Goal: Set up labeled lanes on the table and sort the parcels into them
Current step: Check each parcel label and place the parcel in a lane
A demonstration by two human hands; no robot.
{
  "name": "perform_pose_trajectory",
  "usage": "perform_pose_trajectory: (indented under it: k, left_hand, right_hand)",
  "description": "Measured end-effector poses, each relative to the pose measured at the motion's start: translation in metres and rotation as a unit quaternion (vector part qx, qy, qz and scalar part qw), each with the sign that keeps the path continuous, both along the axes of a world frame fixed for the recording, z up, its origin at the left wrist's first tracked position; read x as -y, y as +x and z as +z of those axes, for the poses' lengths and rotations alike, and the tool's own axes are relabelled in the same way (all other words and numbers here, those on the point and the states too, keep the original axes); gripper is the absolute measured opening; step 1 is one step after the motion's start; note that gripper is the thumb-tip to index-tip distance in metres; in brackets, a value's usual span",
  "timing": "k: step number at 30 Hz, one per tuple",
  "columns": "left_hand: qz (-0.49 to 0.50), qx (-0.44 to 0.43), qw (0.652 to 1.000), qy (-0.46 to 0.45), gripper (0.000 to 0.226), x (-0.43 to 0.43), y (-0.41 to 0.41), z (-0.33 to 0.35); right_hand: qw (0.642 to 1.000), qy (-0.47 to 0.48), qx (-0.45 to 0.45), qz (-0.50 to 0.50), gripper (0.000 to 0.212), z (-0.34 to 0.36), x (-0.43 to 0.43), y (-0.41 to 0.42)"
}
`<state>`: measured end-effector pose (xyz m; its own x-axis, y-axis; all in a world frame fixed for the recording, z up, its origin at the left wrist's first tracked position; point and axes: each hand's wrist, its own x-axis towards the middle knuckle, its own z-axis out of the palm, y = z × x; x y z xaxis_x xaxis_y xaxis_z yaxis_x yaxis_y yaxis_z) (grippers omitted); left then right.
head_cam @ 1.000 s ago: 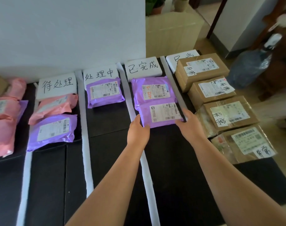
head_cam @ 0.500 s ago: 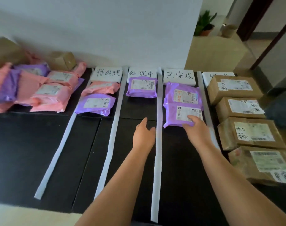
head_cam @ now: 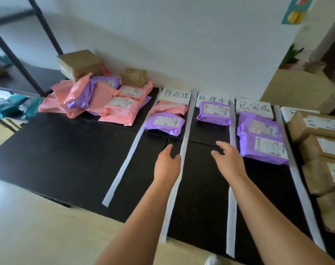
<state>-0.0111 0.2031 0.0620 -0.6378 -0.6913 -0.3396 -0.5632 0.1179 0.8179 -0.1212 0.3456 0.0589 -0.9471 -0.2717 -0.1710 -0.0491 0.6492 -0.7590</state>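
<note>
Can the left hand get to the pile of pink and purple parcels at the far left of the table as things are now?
Probably yes. The left hand is open and holds nothing, and only bare black table and a flat white strip lie between it and the pile.

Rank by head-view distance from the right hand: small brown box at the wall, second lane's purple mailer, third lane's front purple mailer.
1. Third lane's front purple plastic mailer, beside the right hand.
2. Second lane's purple plastic mailer, ahead.
3. Small brown cardboard box, far left, against wall.
</note>
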Motion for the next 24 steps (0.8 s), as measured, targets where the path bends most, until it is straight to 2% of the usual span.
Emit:
perform_pose_trajectory:
  k: [12, 24]
  left_hand:
    - [0.051, -0.008, 0.998, -0.029, 0.055, 0.146, 0.195, 0.004]
    - [0.113, -0.017, 0.993, -0.029, 0.054, 0.240, 0.260, 0.015]
  right_hand:
    - [0.999, -0.023, 0.013, 0.022, 0.045, -0.004, 0.147, 0.166]
    - [0.992, -0.048, 0.004, 0.115, 0.043, 0.005, 0.275, 0.217]
